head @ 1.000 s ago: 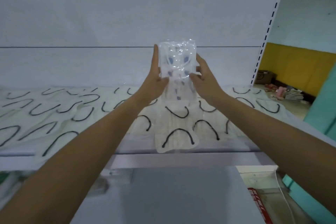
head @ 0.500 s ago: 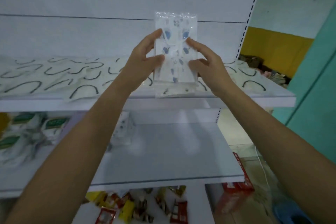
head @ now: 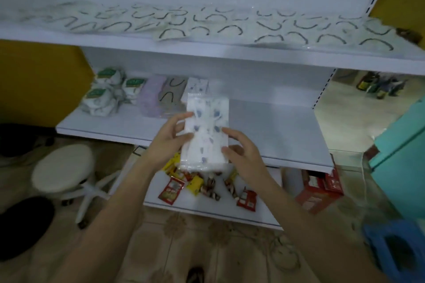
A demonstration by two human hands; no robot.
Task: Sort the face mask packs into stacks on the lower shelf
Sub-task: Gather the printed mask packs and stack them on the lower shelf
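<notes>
Lowest in the frame is patterned tiled floor [head: 195,248], with a blue stool [head: 395,248] at lower right and a white wheeled stool [head: 62,167] at left. Next up, the bottom shelf [head: 264,216] carries a scatter of red and yellow snack packets [head: 200,186], with a red box [head: 319,188] beside it.

Centre frame, both hands have the face mask pack [head: 207,131], white with blue print. The left hand [head: 171,138] pinches its left edge and the right hand [head: 241,156] its right edge, fingers curled onto the plastic. It's held in the air over the front lip of the lower shelf [head: 276,126].

Behind it on that shelf, right to left, are a matching blue-print stack [head: 196,86], a grey pack with black loops [head: 172,92], a lilac stack [head: 153,96] and green-labelled bundles [head: 108,89]. Above, the upper shelf [head: 207,53] is spread with loose mask packs [head: 230,27]. There's a yellow wall [head: 34,80] at left and a teal cabinet [head: 402,156] at right.

Half a second ago the pack was up against the back panel above the upper shelf. Now it's down at lower-shelf level, and the view has tipped down to take in the floor.
</notes>
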